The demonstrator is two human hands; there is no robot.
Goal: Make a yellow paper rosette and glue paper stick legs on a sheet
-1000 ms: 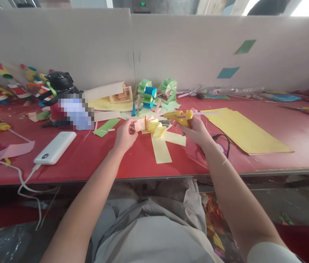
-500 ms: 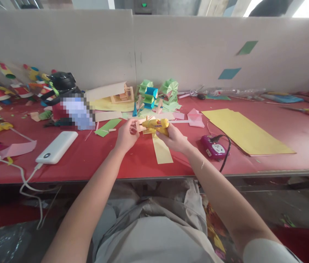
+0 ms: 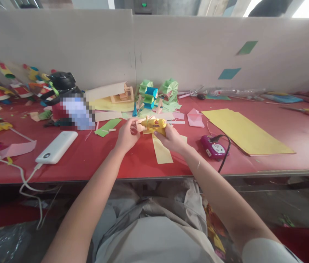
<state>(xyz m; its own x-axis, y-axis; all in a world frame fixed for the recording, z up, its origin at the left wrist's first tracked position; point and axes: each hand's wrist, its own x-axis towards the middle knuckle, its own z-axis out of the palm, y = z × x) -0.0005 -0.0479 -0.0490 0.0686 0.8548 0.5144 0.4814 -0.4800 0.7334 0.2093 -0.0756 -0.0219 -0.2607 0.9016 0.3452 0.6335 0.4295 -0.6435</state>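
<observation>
While the right hand has its grip closed around the yellow glue gun, the left hand pinches pink paper beside the gun's nozzle; a purple socket box lies to the gun's right.

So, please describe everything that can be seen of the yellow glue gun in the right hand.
The yellow glue gun looks plastic, with a reddish mark on its side. A pale glue stick juts from its rear. The right hand grips its handle, partly hiding it. It is held roughly level, nozzle toward the left hand; whether its tip touches anything is too small to tell.
</observation>
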